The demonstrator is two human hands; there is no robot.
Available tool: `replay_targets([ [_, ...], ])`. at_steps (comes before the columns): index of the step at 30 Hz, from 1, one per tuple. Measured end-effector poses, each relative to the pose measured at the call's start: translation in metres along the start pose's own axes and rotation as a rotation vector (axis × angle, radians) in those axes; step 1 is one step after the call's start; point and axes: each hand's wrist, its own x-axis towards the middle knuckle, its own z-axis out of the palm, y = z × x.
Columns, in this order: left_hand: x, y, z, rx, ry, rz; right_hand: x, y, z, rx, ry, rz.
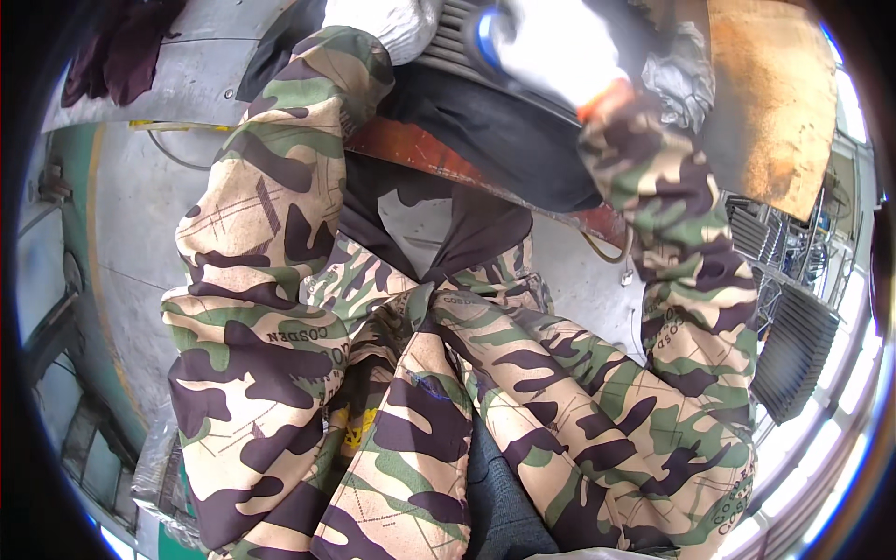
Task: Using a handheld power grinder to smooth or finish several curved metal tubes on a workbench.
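Two gloved hands are up at the top of your view, both in white knit gloves. Your right hand (560, 47), at about one o'clock, looks wrapped around a blue-rimmed round thing (485, 37), but motion blur hides the fingers, so you cannot tell how tightly it grips. Your left hand (387, 23), at twelve o'clock, is mostly cut off by the frame edge; whether it is spread or closed cannot be told. It sits at the edge of a dark ribbed panel (448, 42), likely to steady it while the right hand works beside it. Under both hands lies a black sheet (495, 140) over a rusty red bar (411, 149), which runs toward four o'clock. A rust-stained board (770, 103) leans at two o'clock, with crumpled silver plastic (677, 84) just left of it. Your camouflage sleeves and jacket (411, 392) fill the centre, since you are bending over the work.
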Motion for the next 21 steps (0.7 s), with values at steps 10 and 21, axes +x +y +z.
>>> replay_targets([
  [10, 0.005, -0.001, 0.002, 0.055, -0.045, 0.006, 0.016, 0.011, -0.001, 0.041, -0.029, 0.036],
  [21, -0.004, -0.003, 0.002, 0.107, 0.037, 0.091, 0.007, 0.014, -0.015, 0.127, -0.057, 0.043],
])
